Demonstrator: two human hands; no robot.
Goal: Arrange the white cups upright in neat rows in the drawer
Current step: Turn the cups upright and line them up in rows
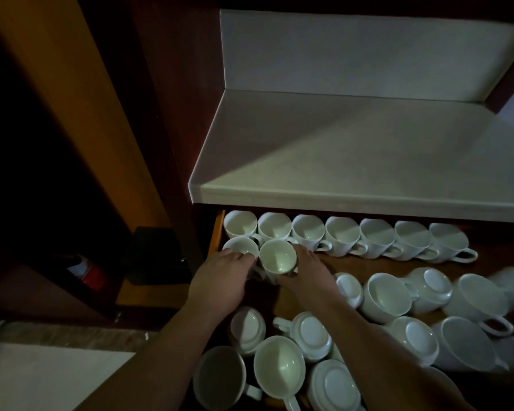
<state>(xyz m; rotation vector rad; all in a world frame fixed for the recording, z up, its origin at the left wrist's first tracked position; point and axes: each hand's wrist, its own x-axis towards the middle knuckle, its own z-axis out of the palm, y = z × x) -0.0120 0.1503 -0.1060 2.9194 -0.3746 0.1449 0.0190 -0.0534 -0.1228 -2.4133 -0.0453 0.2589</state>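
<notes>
Second row starting beside back row (347,237): left hand (220,277) grip on first cup (240,247), right hand (304,269) grip holding second cup (278,258); next, seat it, fetch an overturned cup (310,333).

- A dimly lit kitchen or pantry service area is showing here, judged from built-in dark wood cabinetry (172,114).
- A pale surface (353,161) with a matching upstand is sitting above an open drawer (217,229).
- Many identical white cups (341,235) are filling the drawer, suggesting catering or household crockery storage.
</notes>
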